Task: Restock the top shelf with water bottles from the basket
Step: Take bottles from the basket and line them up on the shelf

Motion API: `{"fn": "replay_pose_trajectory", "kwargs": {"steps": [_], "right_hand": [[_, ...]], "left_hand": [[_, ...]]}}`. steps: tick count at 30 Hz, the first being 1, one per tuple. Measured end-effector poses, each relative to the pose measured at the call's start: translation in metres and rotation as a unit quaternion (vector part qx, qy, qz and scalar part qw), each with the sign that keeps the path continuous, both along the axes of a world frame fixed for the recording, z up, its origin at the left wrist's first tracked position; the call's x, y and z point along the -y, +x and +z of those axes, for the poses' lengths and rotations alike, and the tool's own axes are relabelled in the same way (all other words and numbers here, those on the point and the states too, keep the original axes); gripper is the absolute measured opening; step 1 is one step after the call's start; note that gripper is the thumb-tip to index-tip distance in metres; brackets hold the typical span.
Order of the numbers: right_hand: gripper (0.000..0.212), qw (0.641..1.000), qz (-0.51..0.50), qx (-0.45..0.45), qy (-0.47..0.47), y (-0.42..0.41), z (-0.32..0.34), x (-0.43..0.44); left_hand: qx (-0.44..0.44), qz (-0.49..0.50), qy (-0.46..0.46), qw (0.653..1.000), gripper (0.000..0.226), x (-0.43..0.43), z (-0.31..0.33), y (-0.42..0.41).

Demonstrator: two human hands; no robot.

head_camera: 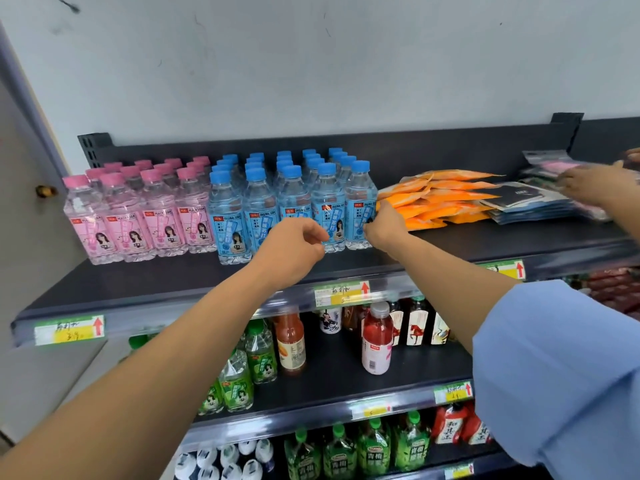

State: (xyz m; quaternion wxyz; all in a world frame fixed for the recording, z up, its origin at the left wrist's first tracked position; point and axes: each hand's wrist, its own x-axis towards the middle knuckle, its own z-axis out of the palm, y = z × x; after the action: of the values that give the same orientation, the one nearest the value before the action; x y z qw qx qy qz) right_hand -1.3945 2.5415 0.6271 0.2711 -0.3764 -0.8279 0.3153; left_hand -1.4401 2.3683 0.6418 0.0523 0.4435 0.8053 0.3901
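Top shelf (450,244) holds rows of blue-capped bottles (294,202). Left hand (294,247) loosely curled, empty; right hand (384,226) against the end bottle (360,202), grip unclear. Likely squaring the row; next, another bottle from the basket, not in view.

The right arm (450,282) wears a light-blue sleeve (561,375).

blue-capped bottles (294,202) | upright, in rows | top shelf (138,282) | just beside pink-capped bottles (138,216)
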Motion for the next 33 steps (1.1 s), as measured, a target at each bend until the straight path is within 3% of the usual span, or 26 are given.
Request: {"fn": "replay_pose_trajectory", "kwargs": {"steps": [4, 8, 11, 18, 22, 27, 33], "right_hand": [[0.030, 0.998, -0.002, -0.063, 0.031, 0.010, 0.008, 0.003], [0.026, 0.990, 0.043, -0.079, 0.105, 0.037, 0.016, 0.030], [0.021, 0.988, 0.085, -0.075, 0.100, 0.062, -0.002, 0.054], [0.016, 0.987, 0.159, -0.013, -0.010, 0.097, -0.104, 0.104], [0.017, 0.971, 0.207, 0.105, -0.057, 0.103, -0.206, 0.133], [0.023, 0.898, 0.297, 0.306, -0.107, 0.119, -0.318, 0.172], [0.033, 0.755, 0.381, 0.522, -0.111, 0.147, -0.441, 0.219]], "left_hand": [[0.001, -0.008, 0.001, 1.000, 0.019, 0.001, 0.000, 0.011], [0.009, -0.013, 0.005, 1.000, 0.019, 0.010, -0.006, 0.031], [0.032, -0.025, -0.022, 0.999, 0.018, 0.022, -0.031, 0.047], [0.083, -0.041, -0.117, 0.989, 0.021, 0.048, -0.121, 0.078], [0.128, -0.012, -0.183, 0.975, 0.018, 0.082, -0.193, 0.094], [0.184, 0.016, -0.243, 0.952, 0.020, 0.132, -0.274, 0.102], [0.250, 0.032, -0.255, 0.934, 0.021, 0.170, -0.349, 0.101]]}}
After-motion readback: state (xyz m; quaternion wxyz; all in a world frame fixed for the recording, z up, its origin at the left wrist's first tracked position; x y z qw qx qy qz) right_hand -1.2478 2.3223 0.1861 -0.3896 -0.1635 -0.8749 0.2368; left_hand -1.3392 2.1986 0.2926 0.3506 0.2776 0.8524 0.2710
